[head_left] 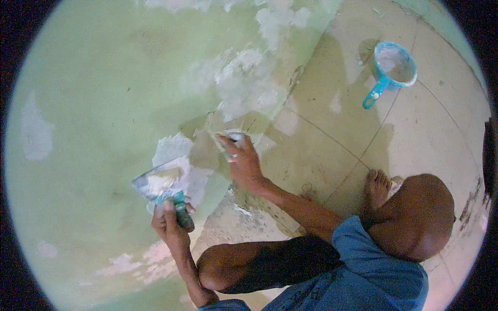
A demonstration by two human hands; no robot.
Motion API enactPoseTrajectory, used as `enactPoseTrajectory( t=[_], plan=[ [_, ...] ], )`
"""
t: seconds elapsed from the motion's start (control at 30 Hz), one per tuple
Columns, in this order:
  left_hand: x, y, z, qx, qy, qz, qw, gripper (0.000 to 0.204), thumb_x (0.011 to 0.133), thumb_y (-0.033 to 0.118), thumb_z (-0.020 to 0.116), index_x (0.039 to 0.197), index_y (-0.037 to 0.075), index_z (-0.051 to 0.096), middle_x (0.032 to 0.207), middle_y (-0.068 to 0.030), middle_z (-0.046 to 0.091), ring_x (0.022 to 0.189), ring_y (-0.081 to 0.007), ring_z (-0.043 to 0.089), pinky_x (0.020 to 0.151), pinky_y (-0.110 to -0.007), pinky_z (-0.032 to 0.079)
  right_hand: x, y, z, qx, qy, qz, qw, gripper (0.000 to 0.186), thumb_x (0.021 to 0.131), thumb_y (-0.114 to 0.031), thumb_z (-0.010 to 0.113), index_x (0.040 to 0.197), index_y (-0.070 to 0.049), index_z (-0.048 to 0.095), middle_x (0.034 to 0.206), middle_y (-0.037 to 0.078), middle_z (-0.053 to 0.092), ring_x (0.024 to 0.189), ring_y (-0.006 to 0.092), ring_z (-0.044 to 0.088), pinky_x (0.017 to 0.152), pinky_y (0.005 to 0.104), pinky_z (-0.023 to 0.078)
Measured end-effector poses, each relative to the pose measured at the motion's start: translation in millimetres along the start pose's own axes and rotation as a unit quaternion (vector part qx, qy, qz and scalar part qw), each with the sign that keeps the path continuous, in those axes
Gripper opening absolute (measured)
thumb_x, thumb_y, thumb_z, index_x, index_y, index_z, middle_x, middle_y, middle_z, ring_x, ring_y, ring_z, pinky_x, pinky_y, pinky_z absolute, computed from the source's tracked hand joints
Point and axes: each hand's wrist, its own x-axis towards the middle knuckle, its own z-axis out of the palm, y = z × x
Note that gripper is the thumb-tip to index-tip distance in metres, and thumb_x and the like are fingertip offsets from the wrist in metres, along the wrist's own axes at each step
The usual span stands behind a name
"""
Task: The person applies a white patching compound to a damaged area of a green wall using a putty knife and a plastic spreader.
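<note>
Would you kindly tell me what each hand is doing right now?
Left hand: closed, holding a green-handled putty knife.
Right hand: closed, holding a pale, blurred scraper.

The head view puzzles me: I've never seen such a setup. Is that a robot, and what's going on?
No robot here, just a person using two bare hands. A wide fisheye camera worn on the head looks down, so straight edges bend and the corners are black. On the left is a green wall with whitish patches; on the right, a tiled floor. The left hand holds a green-handled trowel carrying whitish paste. The right hand holds a flat tool, partly hidden and blurred, close to the wall. A blue pan with a handle and whitish material inside stands on the floor.
</note>
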Motion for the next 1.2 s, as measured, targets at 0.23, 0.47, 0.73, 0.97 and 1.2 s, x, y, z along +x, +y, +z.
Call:
enactPoseTrajectory(
  t=[0.23, 0.47, 0.73, 0.97, 1.2],
  plan=[
    [16.1, 7.4, 12.8, -0.022, -0.146, -0.146, 0.978, 0.03, 0.097, 0.03, 0.048, 0.097, 0.002, 0.059, 0.072, -0.0061, 0.063, 0.057, -0.0099, 0.056, 0.051, -0.023, 0.043, 42.6, 14.4, -87.8, 0.343, -0.072, 0.212, 0.912, 0.021, 0.082, -0.017, 0.062, 0.099, -0.006, 0.066, 0.103, 0.006, 0.063, 0.089, 0.0165, 0.058, 0.076, 0.0313, 0.047],
    [22.8, -8.6, 13.1, -0.058, -0.156, -0.152, 0.974, 0.03, 0.098, 0.027, 0.044, 0.097, 0.001, 0.059, 0.077, -0.0076, 0.065, 0.061, -0.0112, 0.059, 0.055, -0.024, 0.047, 54.5, -80.0, -109.4, -0.124, -0.137, -0.343, 0.921, 0.035, 0.075, -0.013, 0.065, 0.109, -0.02, 0.067, 0.097, 0.004, 0.063, 0.087, 0.0229, 0.058, 0.072, 0.0343, 0.045],
    [22.5, 17.6, 20.9, 0.038, -0.15, -0.156, 0.975, 0.033, 0.097, 0.027, 0.045, 0.106, -0.002, 0.058, 0.084, -0.0118, 0.066, 0.071, -0.0182, 0.062, 0.068, -0.03, 0.05, 35.0, -79.6, -98.8, -0.23, -0.122, -0.408, 0.875, 0.04, 0.071, -0.024, 0.06, 0.111, -0.024, 0.065, 0.103, -0.001, 0.059, 0.095, 0.0227, 0.053, 0.08, 0.0411, 0.042],
    [9.9, 25.9, 29.3, 0.026, 0.03, -0.039, 0.998, 0.031, 0.096, 0.033, 0.047, 0.093, 0.003, 0.057, 0.062, -0.0072, 0.059, 0.033, -0.0082, 0.041, 0.029, -0.022, 0.028, 36.8, 36.2, -119.7, -0.016, -0.068, -0.056, 0.996, 0.033, 0.069, -0.008, 0.062, 0.102, -0.008, 0.065, 0.091, 0.004, 0.061, 0.087, 0.0197, 0.056, 0.079, 0.0342, 0.045],
    [6.4, 4.9, 24.3, 0.034, -0.011, 0.037, 0.999, 0.031, 0.096, 0.03, 0.047, 0.091, 0.001, 0.057, 0.072, -0.0108, 0.062, 0.053, -0.0138, 0.055, 0.048, -0.025, 0.042, 79.5, 138.4, -172.6, 0.322, 0.276, 0.291, 0.858, 0.015, 0.074, -0.008, 0.06, 0.087, -0.001, 0.06, 0.081, 0.004, 0.058, 0.074, 0.0152, 0.055, 0.065, 0.0303, 0.044]
  ],
)
